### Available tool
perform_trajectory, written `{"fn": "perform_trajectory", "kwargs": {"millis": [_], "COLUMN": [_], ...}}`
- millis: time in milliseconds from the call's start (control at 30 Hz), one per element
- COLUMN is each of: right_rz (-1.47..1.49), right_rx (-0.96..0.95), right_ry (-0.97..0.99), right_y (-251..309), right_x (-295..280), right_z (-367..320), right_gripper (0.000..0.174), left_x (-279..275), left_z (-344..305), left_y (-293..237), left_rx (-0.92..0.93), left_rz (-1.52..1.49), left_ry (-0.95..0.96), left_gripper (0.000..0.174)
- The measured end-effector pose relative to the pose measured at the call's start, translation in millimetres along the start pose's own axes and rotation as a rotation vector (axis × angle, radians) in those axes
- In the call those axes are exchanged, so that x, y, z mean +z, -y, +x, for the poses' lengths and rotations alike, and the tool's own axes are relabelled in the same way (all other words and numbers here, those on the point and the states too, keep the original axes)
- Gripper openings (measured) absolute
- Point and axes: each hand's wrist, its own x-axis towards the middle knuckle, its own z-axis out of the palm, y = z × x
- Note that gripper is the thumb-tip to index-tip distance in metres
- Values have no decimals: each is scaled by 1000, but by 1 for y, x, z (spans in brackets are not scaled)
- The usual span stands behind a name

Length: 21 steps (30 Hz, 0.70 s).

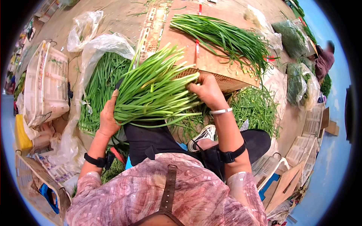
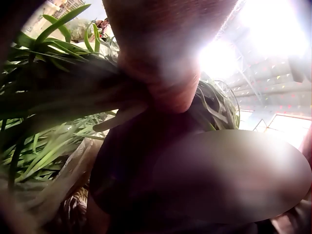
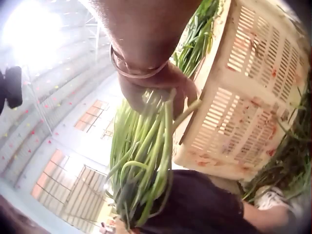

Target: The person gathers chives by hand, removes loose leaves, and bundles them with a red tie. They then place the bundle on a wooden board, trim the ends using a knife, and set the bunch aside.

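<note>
I saw the bundle of chives (image 1: 154, 92) held over the lap, just in front of the upturned crate's (image 1: 222, 81) near edge. The left hand (image 1: 107, 118) cupped its narrow end, fingers curled round it. The right hand (image 1: 205, 90) had its fingers clamped on the fanned-out ends beside the crate.

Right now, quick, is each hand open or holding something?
Left hand: closed, holding the bundle of green stalks from the side.
Right hand: closed, gripping the same bundle at its pale cut ends.
</note>
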Motion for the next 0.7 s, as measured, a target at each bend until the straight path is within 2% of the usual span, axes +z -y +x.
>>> {"fn": "perform_trajectory", "kwargs": {"millis": [100, 167, 200, 267, 300, 367, 467, 600, 667, 700], "right_rz": [-141, 244, 245, 534, 575, 574, 527, 485, 603, 632], "right_rx": [45, -75, -77, -21, -44, -73, -93, -35, 79, 70], "right_ry": [-3, -43, -47, -25, -14, -51, -106, -68, -25, -20], "right_y": [1, -1, -3, -10, -13, -14, -10, -14, -16, -16], "right_x": [-7, -3, -4, -9, -10, -10, -16, -37, -53, -54], "right_z": [-15, -25, -28, -34, -38, -44, -56, -67, -65, -65], "right_gripper": [13, 9, 9, 7, 9, 9, 9, 9, 8, 7], "left_x": [0, 0, 0, -2, -1, -1, 3, 7, 7, 9], "left_z": [0, -1, -1, 2, 2, 4, 8, 8, 9, 10], "left_y": [-1, 3, 5, 7, 7, 5, -3, -8, -8, -6], "left_rx": [-56, -55, -52, -63, -84, -104, -18, 51, 54, 60], "left_rz": [-44, -68, -89, -125, -167, -210, -134, -49, 1, -3], "left_ry": [35, 50, 63, 84, 100, 119, 70, 35, 86, 86], "left_gripper": [91, 89, 87, 87, 89, 91, 91, 90, 88, 88]}}
